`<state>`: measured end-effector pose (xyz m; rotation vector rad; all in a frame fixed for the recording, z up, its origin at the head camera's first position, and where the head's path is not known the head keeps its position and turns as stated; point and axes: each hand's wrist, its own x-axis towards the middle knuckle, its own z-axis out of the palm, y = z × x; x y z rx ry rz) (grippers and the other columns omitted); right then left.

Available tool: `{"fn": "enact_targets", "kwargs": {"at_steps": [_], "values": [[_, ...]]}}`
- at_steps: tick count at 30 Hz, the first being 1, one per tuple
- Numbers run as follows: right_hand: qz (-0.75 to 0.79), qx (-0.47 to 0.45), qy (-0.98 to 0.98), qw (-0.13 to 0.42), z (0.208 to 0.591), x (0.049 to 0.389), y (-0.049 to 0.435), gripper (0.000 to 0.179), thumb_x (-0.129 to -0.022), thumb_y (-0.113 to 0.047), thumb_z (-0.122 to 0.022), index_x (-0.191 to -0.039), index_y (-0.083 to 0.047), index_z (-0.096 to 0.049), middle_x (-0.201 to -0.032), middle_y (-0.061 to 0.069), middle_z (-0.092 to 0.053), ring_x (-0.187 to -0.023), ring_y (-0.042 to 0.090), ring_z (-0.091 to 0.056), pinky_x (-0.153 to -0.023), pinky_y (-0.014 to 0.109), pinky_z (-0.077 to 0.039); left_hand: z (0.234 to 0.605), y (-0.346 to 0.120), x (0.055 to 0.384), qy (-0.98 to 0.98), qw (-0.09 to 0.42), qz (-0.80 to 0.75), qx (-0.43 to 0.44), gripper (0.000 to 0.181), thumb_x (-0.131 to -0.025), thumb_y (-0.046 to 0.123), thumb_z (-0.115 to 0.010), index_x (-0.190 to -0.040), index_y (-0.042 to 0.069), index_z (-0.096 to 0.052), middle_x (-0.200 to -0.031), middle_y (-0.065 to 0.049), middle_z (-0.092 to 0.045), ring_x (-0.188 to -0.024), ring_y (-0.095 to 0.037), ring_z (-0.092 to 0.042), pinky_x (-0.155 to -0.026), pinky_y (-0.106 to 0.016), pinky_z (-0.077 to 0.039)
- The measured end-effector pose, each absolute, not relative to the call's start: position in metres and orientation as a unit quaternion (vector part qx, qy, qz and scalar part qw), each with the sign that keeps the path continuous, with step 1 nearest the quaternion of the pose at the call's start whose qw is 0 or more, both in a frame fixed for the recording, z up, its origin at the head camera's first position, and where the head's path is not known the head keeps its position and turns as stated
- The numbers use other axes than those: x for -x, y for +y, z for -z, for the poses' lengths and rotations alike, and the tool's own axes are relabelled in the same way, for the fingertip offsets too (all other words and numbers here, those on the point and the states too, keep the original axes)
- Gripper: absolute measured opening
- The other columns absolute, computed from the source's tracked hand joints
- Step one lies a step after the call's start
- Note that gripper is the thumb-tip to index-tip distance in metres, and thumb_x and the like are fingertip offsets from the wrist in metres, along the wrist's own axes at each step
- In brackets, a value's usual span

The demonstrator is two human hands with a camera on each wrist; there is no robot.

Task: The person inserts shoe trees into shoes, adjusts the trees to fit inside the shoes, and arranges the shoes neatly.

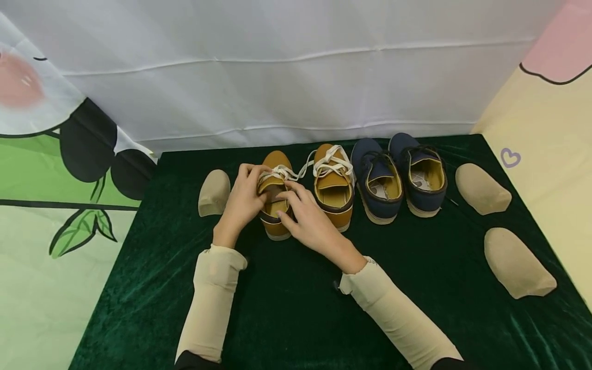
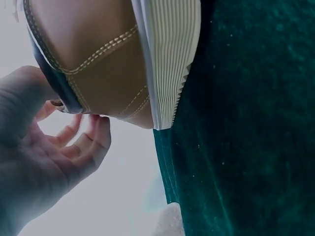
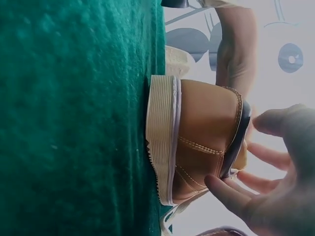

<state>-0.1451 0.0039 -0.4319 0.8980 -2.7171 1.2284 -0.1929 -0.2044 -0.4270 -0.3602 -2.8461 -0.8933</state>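
Observation:
A tan lace-up shoe (image 1: 277, 234) with white laces and a dark collar stands on the green cloth, toe away from me. At its left side my left hand (image 1: 243, 198) grips the collar edge, its thumb by the opening and its fingers curled on the outer side. My right hand (image 1: 311, 218) reaches over the right side, fingers spread and fingertips at the collar, the thumb apart over the heel. In the right wrist view the shoe's heel (image 3: 209, 113) and ribbed sole (image 3: 160, 118) show beside the right hand (image 3: 275, 172). The shoe's matching partner (image 1: 334, 198) stands just right of it.
Two navy shoes (image 1: 378, 180) with dark laces stand farther right. One beige toe-shaped insert (image 1: 215, 192) lies left of the hands; two more inserts (image 1: 518, 262) lie at the right edge of the green cloth (image 1: 296, 308). A white curtain (image 1: 296, 97) hangs behind.

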Motion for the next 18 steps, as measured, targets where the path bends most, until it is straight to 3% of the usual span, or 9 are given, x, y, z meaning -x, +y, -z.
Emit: {"fn": "enact_targets", "kwargs": {"at_steps": [8, 13, 18], "values": [[-0.389, -0.266, -0.881, 0.047, 0.432, 0.163, -0.005, 0.058, -0.103, -0.016, -0.065, -0.154, -0.005, -0.039, -0.152, 0.018, -0.042, -0.14, 0.032, -0.048, -0.117, 0.046, -0.045, 0.429, -0.21, 0.193, -0.938, -0.002, 0.334, 0.093, 0.069, -0.095, 0.005, -0.067, -0.158, 0.009, -0.039, -0.157, -0.022, -0.042, -0.14, -0.041, -0.047, -0.117, -0.06, -0.04], [-0.394, -0.241, -0.887, 0.031, 0.431, 0.174, -0.013, 0.065, -0.102, -0.015, -0.066, -0.158, -0.005, -0.033, -0.154, 0.021, -0.039, -0.139, 0.033, -0.05, -0.116, 0.047, -0.047, 0.429, -0.213, 0.196, -0.934, -0.043, 0.345, 0.087, 0.07, -0.097, 0.009, -0.062, -0.162, 0.008, -0.035, -0.162, -0.02, -0.042, -0.141, -0.039, -0.05, -0.116, -0.059, -0.042], [-0.4, -0.221, -0.889, 0.007, 0.43, 0.182, -0.019, 0.07, -0.102, -0.014, -0.066, -0.162, -0.007, -0.029, -0.16, 0.023, -0.037, -0.144, 0.039, -0.048, -0.117, 0.052, -0.045, 0.428, -0.214, 0.198, -0.933, -0.046, 0.346, 0.085, 0.069, -0.095, 0.007, -0.062, -0.16, 0.01, -0.038, -0.16, -0.018, -0.044, -0.136, -0.038, -0.052, -0.115, -0.058, -0.044]]}}
